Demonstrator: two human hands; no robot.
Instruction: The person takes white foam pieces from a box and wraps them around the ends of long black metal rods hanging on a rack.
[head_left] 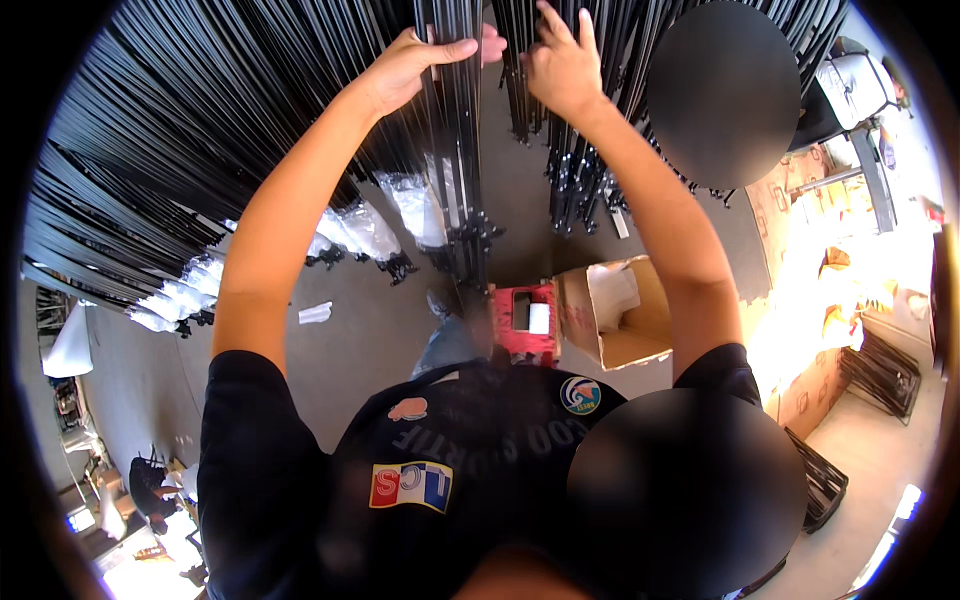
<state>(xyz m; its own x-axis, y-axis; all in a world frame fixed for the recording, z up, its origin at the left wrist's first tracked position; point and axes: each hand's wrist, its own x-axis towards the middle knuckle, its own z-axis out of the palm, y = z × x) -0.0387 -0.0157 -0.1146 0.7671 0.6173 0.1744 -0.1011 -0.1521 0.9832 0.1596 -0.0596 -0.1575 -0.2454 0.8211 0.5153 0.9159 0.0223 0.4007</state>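
Observation:
My left hand (408, 70) is wrapped round a bundle of long, thin black rods (462, 130), its thumb across the front and fingertips showing on the far side. Dark fittings sit at the bundle's lower end. Just to the right, my right hand (568, 65) is raised beside another group of hanging black rods (515, 95). Its fingers are apart and some stretch upward; I see nothing held in them. Clear plastic bags (415, 208) cover the ends of rods beside the left bundle.
Dense rows of black rods (220, 90) fill the upper left, several ends bagged. Below stand a red crate (512, 350) and an open cardboard box (640, 352). A white scrap (315, 313) lies on the grey floor. Another person (150, 490) is far off at lower left.

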